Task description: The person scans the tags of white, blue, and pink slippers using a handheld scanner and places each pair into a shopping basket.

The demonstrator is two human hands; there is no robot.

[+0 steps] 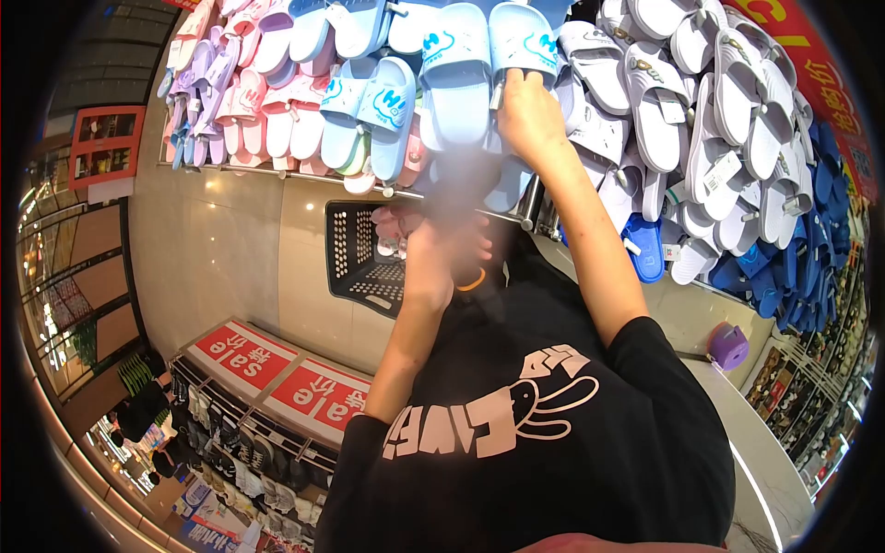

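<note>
My right hand (pixel 533 118) reaches up to the rack, its fingers closed at the strap of a light blue slide slipper (pixel 524 41) with a blue cartoon print. Beside it hangs a matching light blue slipper (pixel 456 88). Lower down, in front of my chest, is my left hand (pixel 447 253). A grey blur covers much of it, so its fingers and anything in them do not show clearly. An orange band (pixel 472 280) shows close to that wrist.
Pink slippers (pixel 247 101) hang at left, white slippers (pixel 656 106) and dark blue slippers (pixel 811 249) at right. A black shopping basket (pixel 355 249) on the floor holds pink slippers. Sale signs (pixel 244 355) top a shoe rack at lower left. A purple object (pixel 728 347) lies at right.
</note>
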